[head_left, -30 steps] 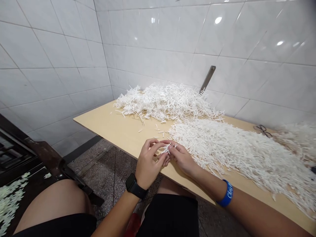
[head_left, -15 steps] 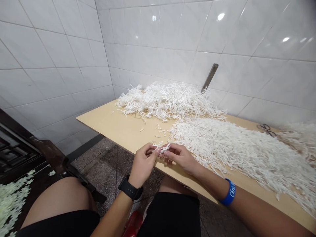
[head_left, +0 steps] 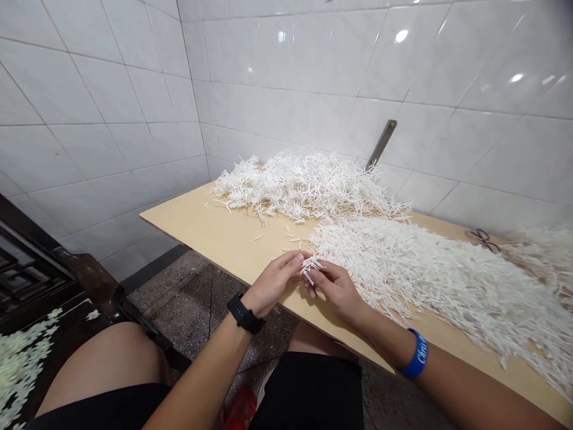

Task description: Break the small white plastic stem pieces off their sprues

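Over the table's near edge, my left hand (head_left: pixel 277 279) and my right hand (head_left: pixel 339 291) meet at a small bunch of thin white branching pieces (head_left: pixel 312 266), perhaps plastic. My right thumb and fingers pinch the bunch from the right. My left fingertips close on its left side; part of their grip is hidden. A broad flat heap of short white slivers (head_left: pixel 430 269) lies just right of my hands. Behind it rises a looser pile of longer, branching white pieces (head_left: pixel 304 188). A few stray slivers (head_left: pixel 293 239) are scattered just beyond my fingers.
The light wooden tabletop (head_left: pixel 188 221) stands by a tiled wall (head_left: pixel 277 113). A metal bar (head_left: pixel 381 143) leans behind the pile, and dark-handled scissors (head_left: pixel 481 239) lie at the back right. Pale flower-shaped pieces (head_left: pixel 27 364) rest on a dark wooden seat at left.
My left hand has moved right and slightly up, closer to my right hand. The white pieces between my fingers have shifted right and now look more bunched together.
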`<move>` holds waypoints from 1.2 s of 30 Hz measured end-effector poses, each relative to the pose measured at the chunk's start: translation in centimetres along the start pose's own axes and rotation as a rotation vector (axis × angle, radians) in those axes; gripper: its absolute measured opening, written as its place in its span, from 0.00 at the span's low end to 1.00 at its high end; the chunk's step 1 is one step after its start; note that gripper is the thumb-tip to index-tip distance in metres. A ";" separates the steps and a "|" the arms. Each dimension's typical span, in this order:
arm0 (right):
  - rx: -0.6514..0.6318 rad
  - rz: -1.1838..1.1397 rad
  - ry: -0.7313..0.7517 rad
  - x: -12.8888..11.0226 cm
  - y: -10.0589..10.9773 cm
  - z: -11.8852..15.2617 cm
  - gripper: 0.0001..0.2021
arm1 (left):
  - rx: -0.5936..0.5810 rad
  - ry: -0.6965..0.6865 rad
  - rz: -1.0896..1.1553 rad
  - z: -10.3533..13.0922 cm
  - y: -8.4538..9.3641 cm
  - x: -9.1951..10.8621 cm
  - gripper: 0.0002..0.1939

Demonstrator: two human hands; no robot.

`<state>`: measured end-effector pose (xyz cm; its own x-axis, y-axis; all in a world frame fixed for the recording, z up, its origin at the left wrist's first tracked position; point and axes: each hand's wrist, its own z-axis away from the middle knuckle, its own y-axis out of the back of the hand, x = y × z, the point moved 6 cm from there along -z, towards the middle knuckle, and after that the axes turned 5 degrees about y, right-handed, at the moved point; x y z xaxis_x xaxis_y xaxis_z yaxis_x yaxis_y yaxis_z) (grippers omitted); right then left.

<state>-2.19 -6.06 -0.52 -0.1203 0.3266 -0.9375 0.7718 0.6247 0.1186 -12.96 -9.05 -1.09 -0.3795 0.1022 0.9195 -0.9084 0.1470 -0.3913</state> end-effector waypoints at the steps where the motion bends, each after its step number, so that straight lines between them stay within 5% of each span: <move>1: 0.040 0.011 0.034 -0.2 0.2 0.0 0.16 | -0.059 0.037 0.029 -0.6 -0.3 0.0 0.25; 4: 0.120 0.024 0.082 -0.5 0.6 0.1 0.16 | -0.196 0.125 0.029 -1.8 -0.9 -0.2 0.31; 7: 0.136 0.068 0.067 -0.4 0.6 0.0 0.17 | -0.216 0.140 -0.026 -2.4 -0.8 -0.6 0.31; 11: 0.099 0.144 -0.030 0.5 0.4 -0.3 0.16 | -0.091 0.074 -0.010 -2.3 0.0 -0.8 0.26; 16: 0.014 0.253 -0.130 1.3 0.4 -0.8 0.20 | -0.073 0.008 -0.075 -2.0 -0.1 -0.8 0.23; 26: -0.245 0.323 -0.011 -0.6 -1.8 0.3 0.22 | 0.270 -0.030 0.164 -2.4 2.1 -1.2 0.24; 33: 0.129 0.848 -0.007 -0.5 3.0 -0.8 0.25 | 0.270 -0.091 0.205 -2.2 1.9 -0.8 0.20; 36: 0.181 1.009 -0.010 -0.8 3.9 -1.0 0.24 | 0.241 -0.114 0.172 -2.2 1.9 -0.8 0.18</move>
<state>0.33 -3.16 0.98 0.6418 0.6342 -0.4310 0.5934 -0.0547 0.8031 -14.00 -6.65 -2.64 -0.5357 -0.0074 0.8444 -0.8396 -0.1014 -0.5336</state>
